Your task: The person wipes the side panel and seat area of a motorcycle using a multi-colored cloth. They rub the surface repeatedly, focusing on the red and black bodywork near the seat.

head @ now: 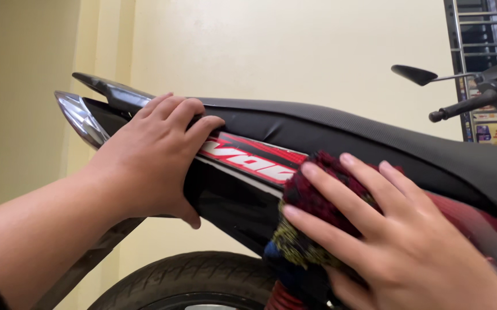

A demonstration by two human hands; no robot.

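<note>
A black motorcycle with a red decal stripe on its side panel (pixel 225 189) fills the view, its black seat (pixel 340 132) running left to right. My left hand (pixel 154 158) grips the rear of the body just behind the seat, fingers curled over the top edge near the tail light (pixel 79 117). My right hand (pixel 386 235) presses a shaggy cloth (pixel 311 201), dark red with yellow and blue patches, flat against the side panel below the seat, fingers spread over it.
The rear tyre (pixel 191 278) shows at the bottom. A handlebar grip (pixel 460 108) and a mirror (pixel 413 73) stick out at the upper right. A cream wall (pixel 294 51) stands behind, and a barred window (pixel 483 34) is at the far right.
</note>
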